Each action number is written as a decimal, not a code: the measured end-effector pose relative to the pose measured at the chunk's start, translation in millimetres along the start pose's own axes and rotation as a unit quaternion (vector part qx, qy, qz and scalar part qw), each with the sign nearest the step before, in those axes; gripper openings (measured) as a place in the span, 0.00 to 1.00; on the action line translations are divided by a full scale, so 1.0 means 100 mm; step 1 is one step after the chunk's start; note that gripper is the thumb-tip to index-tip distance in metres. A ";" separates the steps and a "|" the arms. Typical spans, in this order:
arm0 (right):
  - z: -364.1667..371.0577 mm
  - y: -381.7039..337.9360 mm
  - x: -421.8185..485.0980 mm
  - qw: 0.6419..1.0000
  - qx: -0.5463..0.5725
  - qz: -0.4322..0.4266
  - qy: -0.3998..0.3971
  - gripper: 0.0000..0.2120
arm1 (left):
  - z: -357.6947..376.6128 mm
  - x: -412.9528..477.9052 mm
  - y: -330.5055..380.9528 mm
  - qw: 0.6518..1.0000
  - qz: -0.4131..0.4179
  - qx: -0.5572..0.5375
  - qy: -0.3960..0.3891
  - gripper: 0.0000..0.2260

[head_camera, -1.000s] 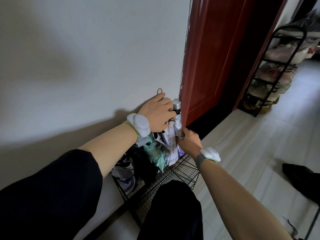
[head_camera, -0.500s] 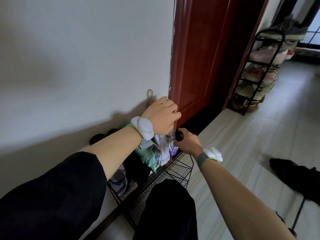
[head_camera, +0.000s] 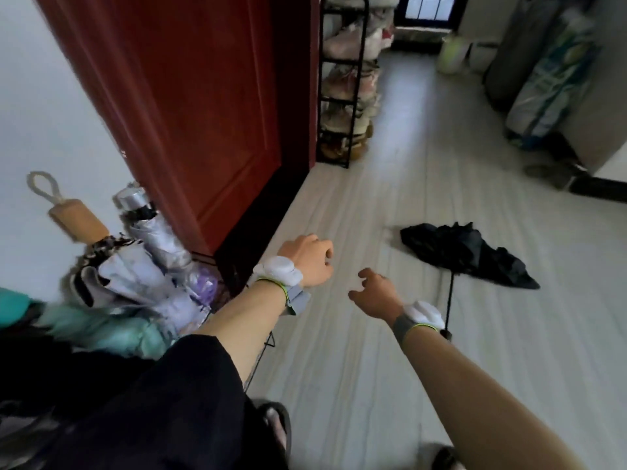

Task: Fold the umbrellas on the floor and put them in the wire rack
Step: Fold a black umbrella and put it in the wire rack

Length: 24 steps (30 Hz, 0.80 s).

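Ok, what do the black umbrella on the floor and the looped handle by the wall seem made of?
Black umbrella: thin matt fabric, probably nylon or polyester; it lies crumpled in soft folds. Handle: tan, matt, possibly wood, though blur leaves that open. Its loop: pale twisted cord, by the look.

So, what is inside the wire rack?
Folded umbrellas stand in the wire rack: a silver one, a pale one with a wooden handle, a teal one. The sleeve covers the rack's bottom.

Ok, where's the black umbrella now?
Head view, right of centre: the black umbrella lies crumpled on the floor just beyond the right hand, shaft running back toward that wrist.
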State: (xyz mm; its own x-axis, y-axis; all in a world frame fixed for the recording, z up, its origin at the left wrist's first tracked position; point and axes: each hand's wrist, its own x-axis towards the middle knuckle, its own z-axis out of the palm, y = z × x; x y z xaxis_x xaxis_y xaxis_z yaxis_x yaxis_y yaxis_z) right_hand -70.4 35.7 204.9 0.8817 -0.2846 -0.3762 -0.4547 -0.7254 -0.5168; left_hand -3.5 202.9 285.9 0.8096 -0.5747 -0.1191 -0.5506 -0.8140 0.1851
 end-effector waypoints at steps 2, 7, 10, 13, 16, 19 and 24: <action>-0.08 0.49 0.07 0.998 0.003 0.064 0.004 0.30 | 0.27 0.26 0.29 0.999 0.021 -0.006 -0.038 0.14; -0.12 1.39 0.30 0.985 -0.005 0.171 0.010 0.26 | 0.79 0.82 0.79 0.995 0.042 -0.041 -0.078 0.15; -0.07 1.81 0.50 0.971 0.002 0.238 0.007 0.24 | 1.21 1.15 0.98 0.989 0.039 -0.081 -0.115 0.17; 0.02 2.12 0.73 0.960 0.010 0.280 0.023 0.25 | 1.73 1.44 1.04 0.982 0.013 -0.129 -0.141 0.19; 0.22 2.44 1.04 0.948 0.012 0.318 0.018 0.29 | 2.47 1.62 1.04 0.969 -0.038 -0.145 -0.199 0.22; 0.36 2.59 1.19 0.946 -0.002 0.323 0.036 0.31 | 3.01 1.53 0.91 0.964 -0.070 -0.126 -0.221 0.29; 0.60 2.81 1.57 0.927 -0.016 0.370 0.062 0.25 | 3.70 1.38 0.62 0.947 -0.066 -0.059 -0.307 0.41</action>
State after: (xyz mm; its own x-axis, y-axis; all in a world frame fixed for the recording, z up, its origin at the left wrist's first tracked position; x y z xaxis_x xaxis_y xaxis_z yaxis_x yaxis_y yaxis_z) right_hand -67.6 -175.6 -45.5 0.3386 -0.7803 -0.5258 -0.9384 -0.3209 -0.1282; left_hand -0.9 42.2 -80.0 0.5787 -0.4377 -0.6881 -0.3965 -0.8883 0.2317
